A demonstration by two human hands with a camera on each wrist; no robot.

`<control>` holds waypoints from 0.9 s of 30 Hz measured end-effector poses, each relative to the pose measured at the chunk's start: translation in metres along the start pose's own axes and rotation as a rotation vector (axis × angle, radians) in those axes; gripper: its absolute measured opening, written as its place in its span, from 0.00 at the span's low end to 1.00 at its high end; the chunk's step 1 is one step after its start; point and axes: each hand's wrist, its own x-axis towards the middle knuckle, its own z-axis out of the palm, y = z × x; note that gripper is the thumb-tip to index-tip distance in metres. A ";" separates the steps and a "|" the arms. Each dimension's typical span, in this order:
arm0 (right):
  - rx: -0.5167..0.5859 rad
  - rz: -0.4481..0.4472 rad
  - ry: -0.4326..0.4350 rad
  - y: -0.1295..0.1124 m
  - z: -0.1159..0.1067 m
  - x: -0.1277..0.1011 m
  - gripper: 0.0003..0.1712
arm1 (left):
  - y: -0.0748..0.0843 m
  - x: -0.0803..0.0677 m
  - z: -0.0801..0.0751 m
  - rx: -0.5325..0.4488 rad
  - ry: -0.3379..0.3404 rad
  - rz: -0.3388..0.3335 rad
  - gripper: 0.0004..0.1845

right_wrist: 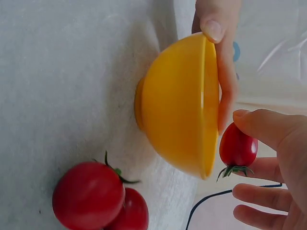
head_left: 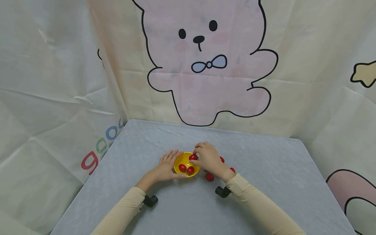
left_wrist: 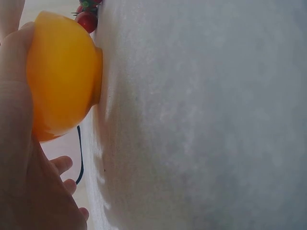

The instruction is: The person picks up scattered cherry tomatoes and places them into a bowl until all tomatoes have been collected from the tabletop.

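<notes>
Grey cloth (head_left: 188,212) carries our bowl (right_wrist: 175,105); our left hand (head_left: 166,169), spread wide, holds its left side; our right hand (head_left: 209,160) pinches a tomato (right_wrist: 238,143) above its far-right rim. We seem mid-filling; release should follow.

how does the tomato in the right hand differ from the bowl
The tomato is red with green sepals; the bowl is yellow. The tomato is smaller than the bowl. The right hand holds the tomato raised, while the bowl stands on the table. Both look glossy.
</notes>
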 end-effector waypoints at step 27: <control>-0.005 -0.034 -0.030 -0.007 0.026 0.000 0.25 | 0.002 -0.002 -0.002 -0.019 -0.006 0.005 0.56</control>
